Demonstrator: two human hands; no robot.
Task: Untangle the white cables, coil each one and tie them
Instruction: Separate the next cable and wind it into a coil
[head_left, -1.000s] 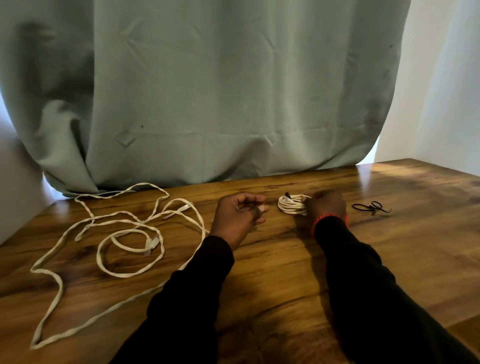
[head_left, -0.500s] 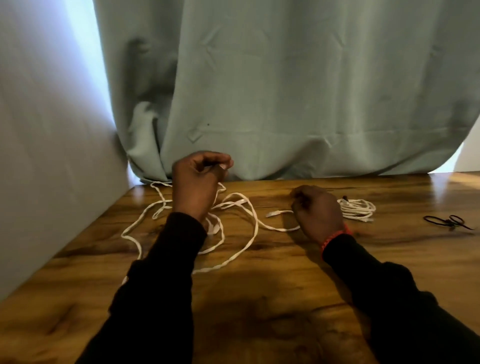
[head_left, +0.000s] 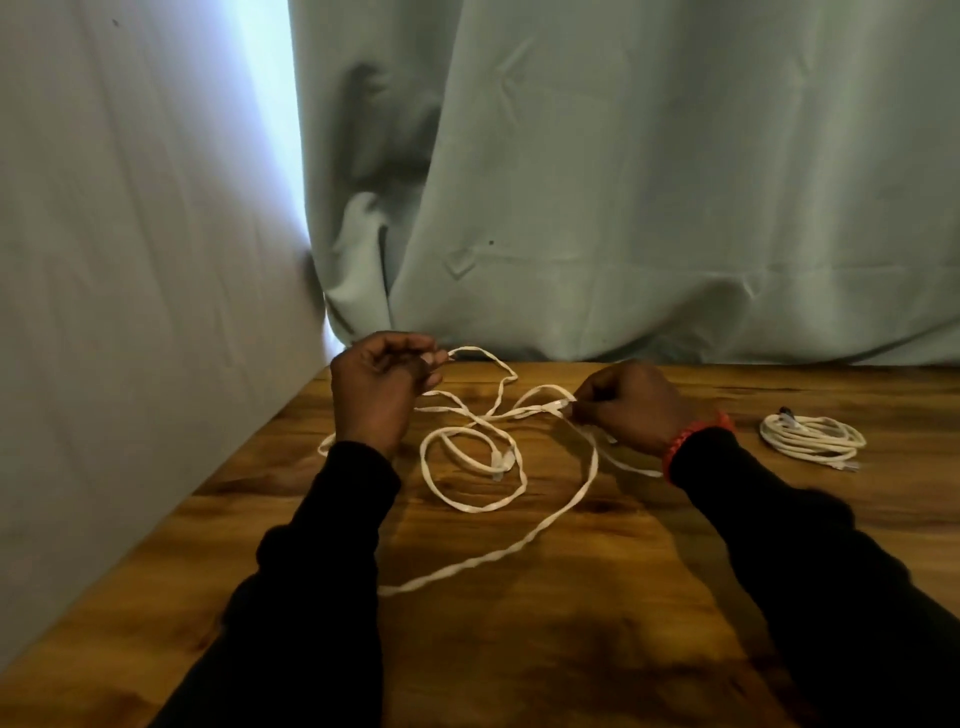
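Loose cable (head_left: 470, 467) sprawls center-left on table (head_left: 571, 623) — coiled cable (head_left: 810, 441) far right, curtain (head_left: 623, 208) behind.

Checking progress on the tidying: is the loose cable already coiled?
No, the loose cable lies sprawled in open loops on the table, pinched by the left hand and right hand.

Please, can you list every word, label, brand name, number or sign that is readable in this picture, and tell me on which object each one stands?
There is no readable text in this picture.
The loose white cable, the coiled white cable, the wooden table, the green curtain and the red bracelet carry no visible print.
Any marking on the cable connectors would be too small to read.
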